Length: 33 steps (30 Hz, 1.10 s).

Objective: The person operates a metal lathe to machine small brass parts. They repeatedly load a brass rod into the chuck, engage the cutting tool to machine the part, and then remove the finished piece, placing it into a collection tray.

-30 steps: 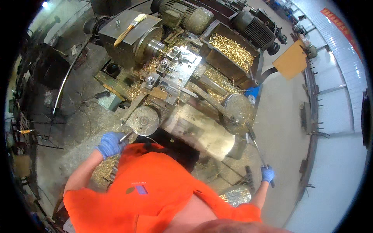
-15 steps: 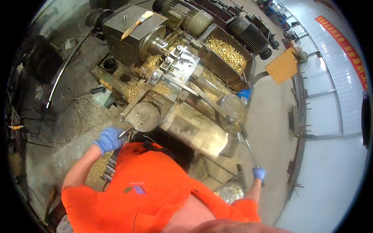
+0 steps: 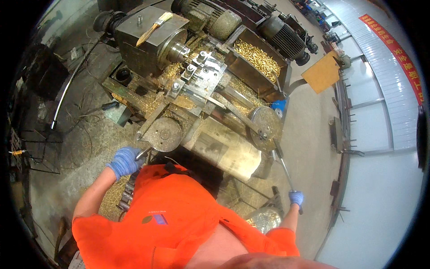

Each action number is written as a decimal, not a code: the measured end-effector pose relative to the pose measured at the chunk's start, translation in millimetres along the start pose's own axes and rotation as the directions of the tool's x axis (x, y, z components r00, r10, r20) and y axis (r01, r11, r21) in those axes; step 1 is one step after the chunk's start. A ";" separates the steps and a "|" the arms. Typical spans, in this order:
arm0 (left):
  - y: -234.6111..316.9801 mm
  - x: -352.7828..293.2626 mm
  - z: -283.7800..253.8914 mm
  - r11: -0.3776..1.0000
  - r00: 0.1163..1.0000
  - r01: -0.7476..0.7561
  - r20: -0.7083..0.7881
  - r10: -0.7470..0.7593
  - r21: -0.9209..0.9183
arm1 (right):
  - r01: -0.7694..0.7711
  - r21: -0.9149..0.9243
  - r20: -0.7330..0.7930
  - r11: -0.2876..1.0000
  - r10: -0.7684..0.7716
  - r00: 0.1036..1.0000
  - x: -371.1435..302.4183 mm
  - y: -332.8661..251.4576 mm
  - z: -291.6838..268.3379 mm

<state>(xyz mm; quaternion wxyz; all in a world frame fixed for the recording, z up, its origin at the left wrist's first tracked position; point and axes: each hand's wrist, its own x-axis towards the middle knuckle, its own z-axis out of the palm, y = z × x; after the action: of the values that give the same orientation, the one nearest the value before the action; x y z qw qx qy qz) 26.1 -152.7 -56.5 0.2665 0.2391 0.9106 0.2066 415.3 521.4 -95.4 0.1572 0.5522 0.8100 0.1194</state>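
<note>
In a blue knitted glove, my left hand [image 3: 125, 162] is closed round a short metal handle [image 3: 142, 154] on the left round plate [image 3: 164, 134] of a small lathe. My right hand [image 3: 296, 198], gloved alike, grips the far end of a long lever [image 3: 284, 167] that reaches down from the right round plate [image 3: 265, 125]. Between and beyond the hands lies the tool slide [image 3: 204, 74] with its bolted clamps. It faces the chuck [image 3: 178, 52] on the headstock, and brass-coloured shavings cover the parts around it.
A paintbrush [image 3: 154, 29] lies on the headstock [image 3: 145, 27]. A metal bin [image 3: 237, 57] of small brass pieces [image 3: 258, 60] stands behind the slide. Motors [image 3: 282, 38] sit at the back. A tan board [image 3: 321, 74] juts out at right. Near my right arm rests a round pan [image 3: 265, 219].
The view has shifted slightly, so the machine sits a little further left and up. Both hands keep their grips, with hardly any movement of the handle or lever.
</note>
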 end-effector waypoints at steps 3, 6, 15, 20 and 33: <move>3.5 -0.2 -3.4 1.000 1.000 -0.005 0.009 0.005 -0.018 | -0.004 -0.004 -0.003 1.000 0.004 1.000 -1.9 0.3 3.7; 3.1 -2.4 -3.4 0.999 0.999 -0.033 -0.019 0.033 -0.030 | -0.028 -0.016 -0.001 0.999 0.028 1.000 -8.4 -6.6 -0.6; -2.2 1.2 0.2 0.999 0.999 -0.051 -0.014 0.051 0.016 | 0.000 -0.015 -0.022 1.000 0.000 1.000 -9.7 3.5 15.5; -0.5 -0.3 -1.5 0.999 0.999 -0.051 -0.006 0.051 0.008 | -0.035 -0.021 0.013 0.999 0.036 0.999 -21.7 -8.1 2.0; -3.3 0.1 -0.7 0.996 0.996 -0.088 -0.021 0.087 -0.026 | -0.082 -0.008 0.065 0.997 0.082 0.994 -31.1 -6.2 8.8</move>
<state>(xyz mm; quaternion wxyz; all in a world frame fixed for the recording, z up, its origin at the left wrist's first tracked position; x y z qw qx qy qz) 24.5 -155.5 -57.7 0.2511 0.2732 0.8990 0.2325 423.9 490.3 -101.9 0.1801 0.5882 0.7807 0.1097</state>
